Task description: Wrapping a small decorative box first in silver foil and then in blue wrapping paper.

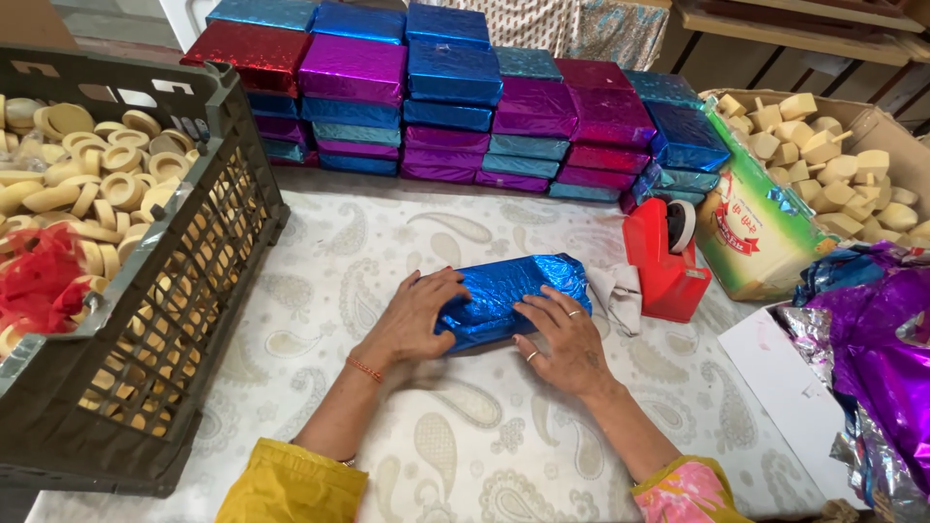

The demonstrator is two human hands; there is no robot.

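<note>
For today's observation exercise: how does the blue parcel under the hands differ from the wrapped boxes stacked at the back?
The blue parcel lies alone, its foil loose and crumpled; the stacked boxes are smooth, flat and piled in rows. The parcel is blue only; the stack mixes blue, purple, red and teal. Both hands, left hand and right hand, press the parcel; nobody touches the stack. Both wear shiny foil.

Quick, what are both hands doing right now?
Left hand: open, fingers pressed on the blue shiny foil-wrapped box.
Right hand: open, resting flat against the same box.
</note>
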